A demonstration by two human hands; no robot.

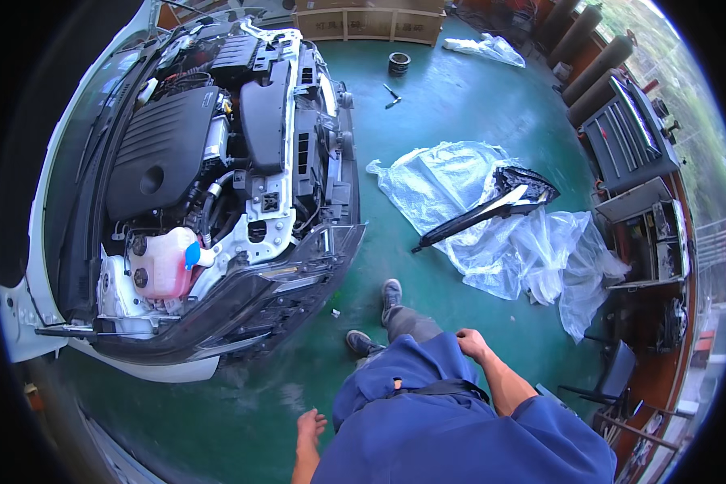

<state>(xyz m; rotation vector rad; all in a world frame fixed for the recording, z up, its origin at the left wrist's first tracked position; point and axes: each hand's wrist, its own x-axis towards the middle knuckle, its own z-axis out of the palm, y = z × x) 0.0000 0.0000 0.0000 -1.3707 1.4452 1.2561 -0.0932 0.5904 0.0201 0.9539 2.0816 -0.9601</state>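
My left hand (pixel 311 423) hangs low beside my blue work shirt (pixel 460 427), its fingers loosely bent and a little apart, with nothing seen in them. At the right edge of the shirt, my right hand (pixel 473 344) has its fingers curled in, and no object shows in it. Ahead on the left stands a white car with its front end stripped. Its bay shows a black engine cover (pixel 165 153), a pinkish coolant tank (pixel 163 262) with a blue cap, and a bare front frame (pixel 274 214). Neither hand touches the car.
A headlight assembly (pixel 500 202) lies on clear plastic wrap (pixel 436 181) on the green floor. Farther off are a dark ring-shaped part (pixel 398 63), a small tool (pixel 392 97) and a large carton (pixel 371 20). A tool cabinet (pixel 629 133), gas cylinders (pixel 597 68) and a chair (pixel 613 371) line the right.
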